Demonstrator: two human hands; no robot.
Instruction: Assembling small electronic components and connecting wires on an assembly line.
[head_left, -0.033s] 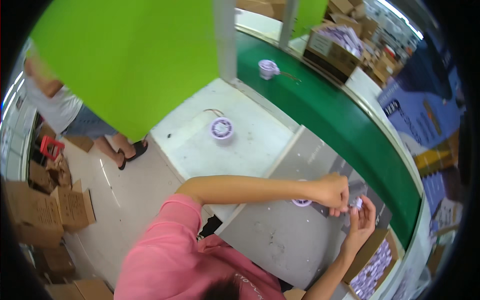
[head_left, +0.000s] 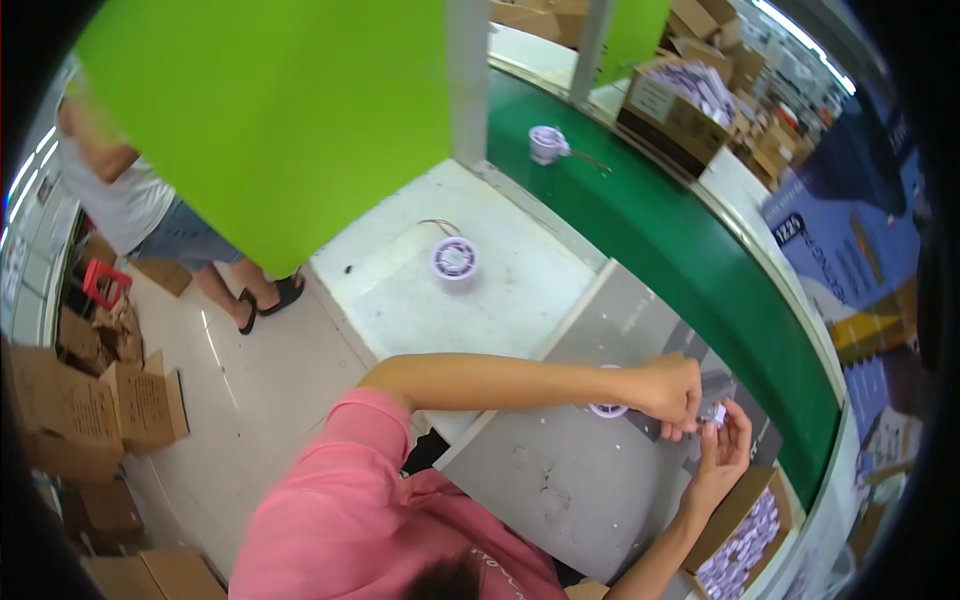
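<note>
My right hand (head_left: 732, 445) pinches a small lilac plastic piece (head_left: 716, 413) between thumb and fingers above the grey work surface (head_left: 540, 480). Right beside it, my left hand (head_left: 667, 392) is closed, its fingertips pressed together close to that piece; what they grip is too small to make out. Partly hidden under my left forearm lies a round lilac part with a slotted face (head_left: 607, 410). A similar round lilac fan-like part (head_left: 456, 260), with thin wires trailing behind it, sits on the white tabletop (head_left: 400, 310).
A lilac cup-shaped part (head_left: 547, 145) with wires rests on the green conveyor belt (head_left: 640, 210). An open carton (head_left: 715, 530) of small lilac pieces stands by my right forearm. Another filled carton (head_left: 670, 120) is beyond the belt. A green panel (head_left: 270, 110) rises at left, near a standing person (head_left: 170, 215).
The whole view has shifted slightly, so the table and belt appear a little farther right. Both hands keep nearly the same pose, with the small lilac piece still in my right fingers.
</note>
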